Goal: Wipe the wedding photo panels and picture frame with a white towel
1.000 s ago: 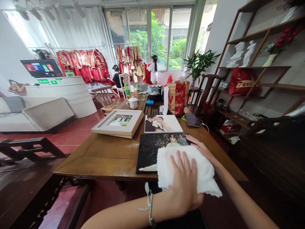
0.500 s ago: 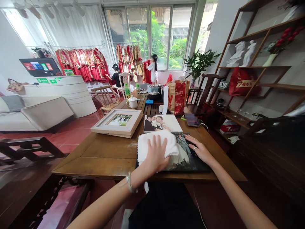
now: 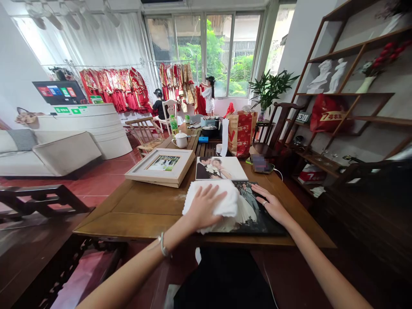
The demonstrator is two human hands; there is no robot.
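Note:
My left hand (image 3: 204, 207) lies flat with spread fingers on a folded white cloth (image 3: 229, 198). Under the cloth is a dark wedding photo panel (image 3: 245, 210), lying flat at the table's near edge; the cloth hides its left part. On the panel's right side rests my right hand (image 3: 272, 203), its fingers stretched out and a ring on one of them. Just beyond the panel lies a lighter wedding photo (image 3: 236, 168) of a couple. Left of that, a pale framed picture (image 3: 165, 163) rests on the wooden table (image 3: 138, 214).
A white lidded teapot (image 3: 180, 139), a blue box (image 3: 203, 139) and a red paper bag (image 3: 242, 133) stand farther back. A phone (image 3: 262, 164) with a white cable lies at the right. Two people are near red garments (image 3: 116, 88) by the window.
My left hand and the cloth have slid a little to the left over the dark photo panel. My right hand stays on the panel's right side.

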